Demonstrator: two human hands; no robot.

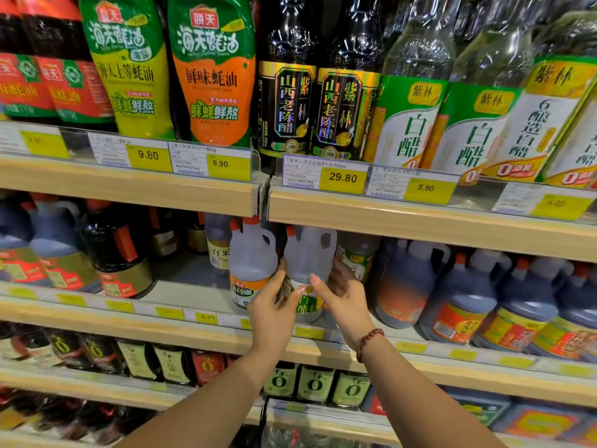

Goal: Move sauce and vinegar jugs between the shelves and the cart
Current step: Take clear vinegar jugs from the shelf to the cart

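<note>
A clear white-vinegar jug with an orange cap stands at the front of the middle shelf. My left hand grips its lower left side, fingers curled round the label. My right hand holds its right side, thumb across the front. A second identical jug stands just to its left, touching my left hand. The cart is not in view.
Dark sauce jugs crowd the shelf to the right, more dark jugs stand to the left. A bare stretch of shelf lies between those and the clear jugs. The upper shelf edge hangs close above the jug caps. Small bottles fill lower shelves.
</note>
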